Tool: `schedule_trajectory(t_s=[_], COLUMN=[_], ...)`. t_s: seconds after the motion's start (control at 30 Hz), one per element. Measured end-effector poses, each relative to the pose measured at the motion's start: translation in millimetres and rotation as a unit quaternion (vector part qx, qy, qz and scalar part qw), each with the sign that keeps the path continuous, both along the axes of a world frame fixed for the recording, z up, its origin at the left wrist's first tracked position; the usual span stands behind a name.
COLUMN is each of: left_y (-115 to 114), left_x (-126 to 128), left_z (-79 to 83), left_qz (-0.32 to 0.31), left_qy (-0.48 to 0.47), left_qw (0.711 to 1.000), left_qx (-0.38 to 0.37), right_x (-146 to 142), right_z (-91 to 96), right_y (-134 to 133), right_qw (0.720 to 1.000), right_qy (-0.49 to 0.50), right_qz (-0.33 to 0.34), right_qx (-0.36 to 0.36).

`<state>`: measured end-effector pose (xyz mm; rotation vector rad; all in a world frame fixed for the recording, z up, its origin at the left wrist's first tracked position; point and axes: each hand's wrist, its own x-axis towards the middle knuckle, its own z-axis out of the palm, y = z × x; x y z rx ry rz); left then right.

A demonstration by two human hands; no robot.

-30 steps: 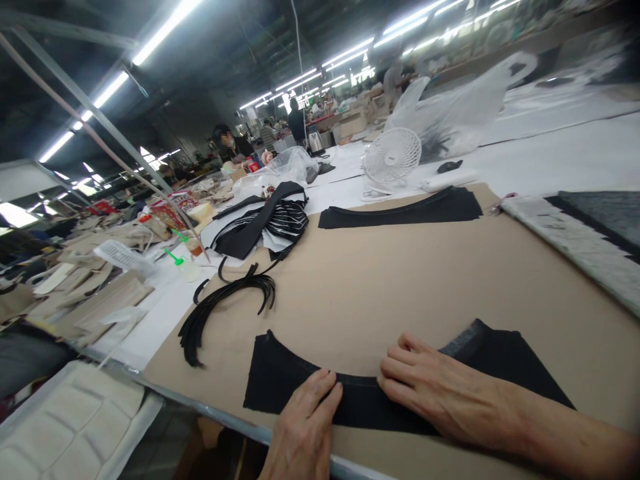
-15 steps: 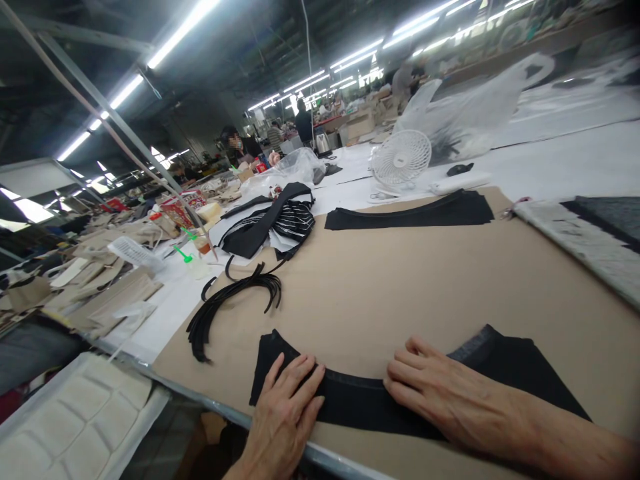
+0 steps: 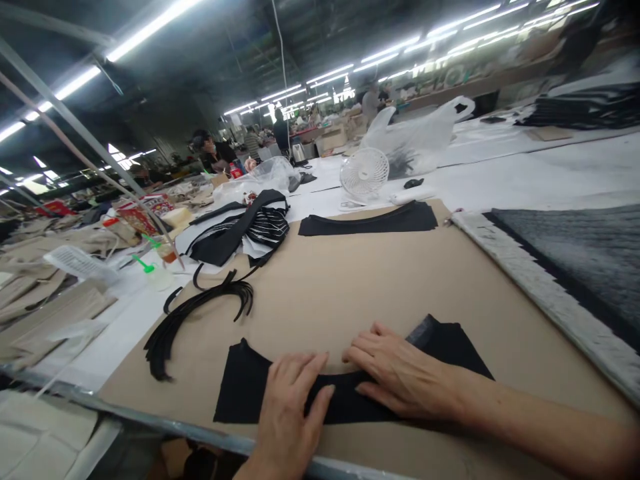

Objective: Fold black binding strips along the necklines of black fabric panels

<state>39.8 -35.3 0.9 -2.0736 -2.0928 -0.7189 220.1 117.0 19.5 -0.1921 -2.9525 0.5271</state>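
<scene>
A curved black fabric piece (image 3: 240,390) lies near the front edge of the brown cardboard sheet (image 3: 350,287). My left hand (image 3: 290,410) rests flat on its middle, fingers stretched out. Just to the right, my right hand (image 3: 395,370) presses flat on the same piece with fingers extended. Neither hand holds anything. The piece's right end (image 3: 450,347) shows a grey folded-over corner beyond my right hand.
A bundle of thin black curved strips (image 3: 200,310) lies to the left. A second black piece (image 3: 370,219) sits at the cardboard's far edge, a striped black pile (image 3: 245,230) beside it. A white fan (image 3: 364,175), grey fabric (image 3: 575,257) at right, people working far back.
My left hand slid up onto the black piece and its fingers spread out. The right hand moved slightly left along the fabric. The camera turned to the right.
</scene>
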Motion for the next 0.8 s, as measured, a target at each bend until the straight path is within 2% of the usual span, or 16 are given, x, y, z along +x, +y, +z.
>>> schedule_trajectory(t_s=[0.1,0.17,0.4,0.6,0.8], left_y=[25,35,43,40,27], left_x=[28,36,41,50,48], left_z=[3.8,4.6,7.3,3.2,-22.5], left_qz=[-0.021,-0.030,-0.083,-0.084,-0.133], left_qy=[-0.087,-0.115,-0.166,-0.125,0.018], left_qw=[0.992,0.986,0.972,0.979,0.991], left_qx=[-0.087,-0.116,-0.141,-0.134,-0.018], right_x=[2,5,15,24,37], right_z=[7.9,12.0,12.4,9.7,-2.9], right_y=[4,8,25,32,33], right_qw=[0.999,0.998,0.996,0.995,0.998], right_qy=[-0.022,-0.037,-0.067,-0.044,0.013], right_qz=[-0.017,-0.025,-0.009,0.007,0.048], right_qx=[-0.029,-0.038,-0.065,-0.088,-0.027])
